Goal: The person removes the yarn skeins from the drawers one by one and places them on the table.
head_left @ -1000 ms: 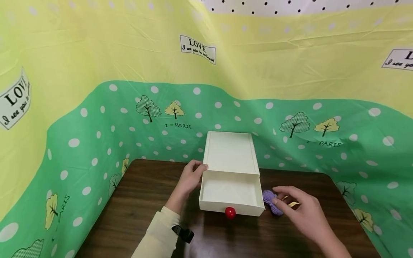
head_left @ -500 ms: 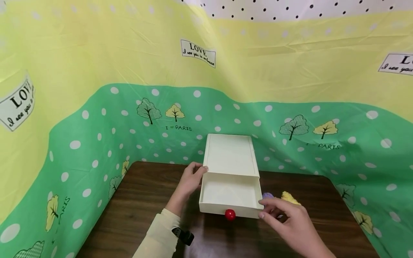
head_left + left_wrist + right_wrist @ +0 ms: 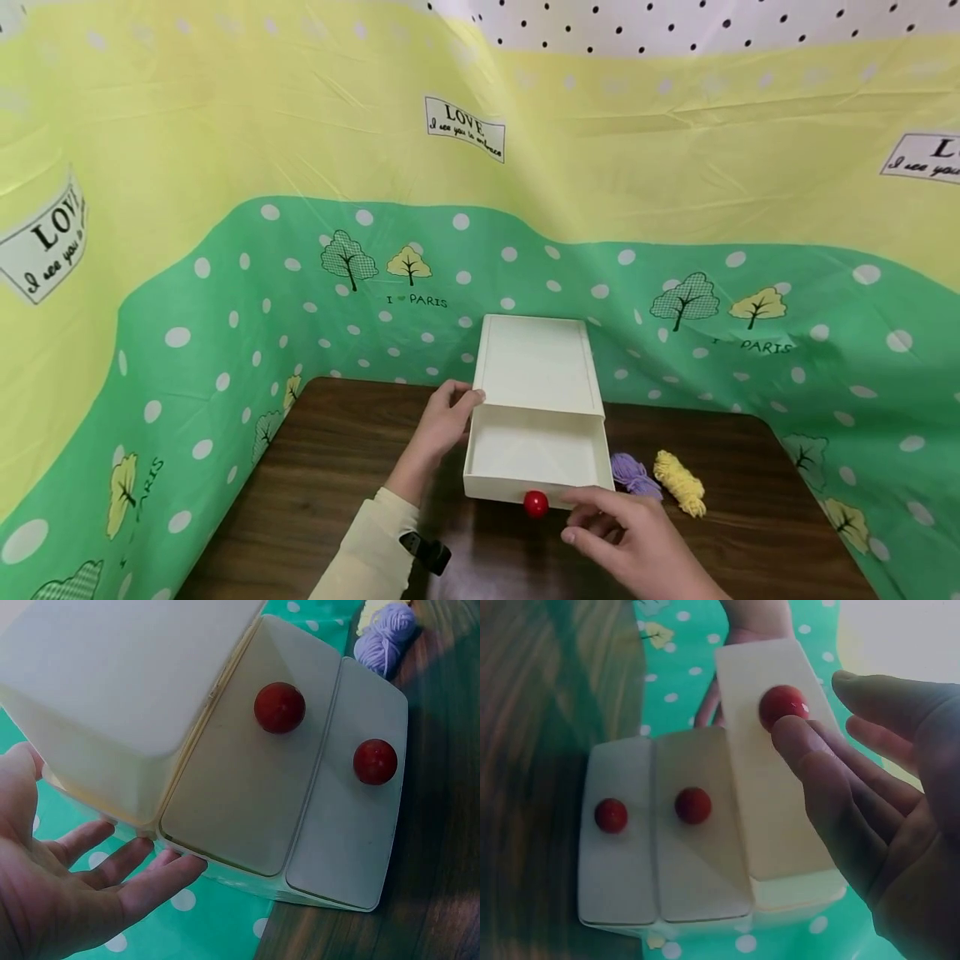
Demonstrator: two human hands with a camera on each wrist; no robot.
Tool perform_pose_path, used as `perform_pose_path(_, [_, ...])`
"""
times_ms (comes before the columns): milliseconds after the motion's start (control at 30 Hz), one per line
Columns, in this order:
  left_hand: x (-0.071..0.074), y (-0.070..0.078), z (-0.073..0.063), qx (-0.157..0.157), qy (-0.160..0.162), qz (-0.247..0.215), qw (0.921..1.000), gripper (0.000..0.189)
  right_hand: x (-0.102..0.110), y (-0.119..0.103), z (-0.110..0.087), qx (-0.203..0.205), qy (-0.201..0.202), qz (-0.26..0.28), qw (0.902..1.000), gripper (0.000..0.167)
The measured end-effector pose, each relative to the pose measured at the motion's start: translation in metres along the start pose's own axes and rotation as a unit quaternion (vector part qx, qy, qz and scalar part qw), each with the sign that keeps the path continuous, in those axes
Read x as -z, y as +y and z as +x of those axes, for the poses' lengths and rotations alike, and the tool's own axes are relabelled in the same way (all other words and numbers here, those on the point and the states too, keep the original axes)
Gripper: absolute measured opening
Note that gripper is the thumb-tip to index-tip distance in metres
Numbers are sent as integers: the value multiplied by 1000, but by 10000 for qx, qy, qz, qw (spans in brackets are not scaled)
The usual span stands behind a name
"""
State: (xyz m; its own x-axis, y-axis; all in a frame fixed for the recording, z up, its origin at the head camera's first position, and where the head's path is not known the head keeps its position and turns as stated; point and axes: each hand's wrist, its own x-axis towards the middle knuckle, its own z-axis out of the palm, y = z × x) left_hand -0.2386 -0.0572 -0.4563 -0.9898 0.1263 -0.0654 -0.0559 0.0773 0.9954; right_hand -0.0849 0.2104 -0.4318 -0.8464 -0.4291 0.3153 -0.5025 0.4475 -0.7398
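Observation:
A white drawer box (image 3: pixel 536 362) stands against the curtain, its top drawer (image 3: pixel 498 487) pulled out toward me and its white inside showing. On the drawer's front sits a round red knob (image 3: pixel 536 503). My left hand (image 3: pixel 446 419) touches the left side of the box, thumb up by the top edge; in the left wrist view its fingers (image 3: pixel 161 889) lie fairly straight along that side. Just right of the knob is my right hand (image 3: pixel 626 529), fingers loosely bent and thumb apart. In the right wrist view its index fingertip overlaps the top knob (image 3: pixel 783 707).
A purple yarn skein (image 3: pixel 633 475) lies right beside the box, with a yellow yarn skein (image 3: pixel 679 483) next to it. Two lower drawers with red knobs (image 3: pixel 375 762) are closed beneath the top one. The brown wooden table (image 3: pixel 330 500) meets a green and yellow curtain (image 3: pixel 420 350).
My right hand has moved left from the purple yarn, past the drawer's right corner, to the red knob. Both skeins now show fully. My left hand stays at the box's side.

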Motion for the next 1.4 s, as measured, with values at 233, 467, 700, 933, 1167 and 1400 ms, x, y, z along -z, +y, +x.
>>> perform_pose_path(233, [1, -1, -1, 39, -21, 13, 10000, 46, -15, 8, 1, 246, -359, 165, 9989, 40])
perform_pose_path(467, [2, 0, -1, 40, -32, 53, 10000, 46, -24, 12, 6, 233, -402, 270, 9986, 42])
perform_pose_path(700, [2, 0, 0, -2, -38, 41, 10000, 46, -34, 14, 9, 338, 208, -50, 9992, 34])
perform_pose_path(933, [1, -1, -1, 23, -10, 72, 10000, 46, -40, 13, 11, 88, 676, 4, 9977, 28])
perform_pose_path(1167, [0, -1, -1, -69, 91, 113, 9999, 45, -39, 15, 20, 171, 808, 117, 9965, 28])
perform_pose_path(1400, [-1, 0, -1, -88, 85, 131, 9998, 45, -39, 20, 30, 252, 1130, -145, 9932, 33])
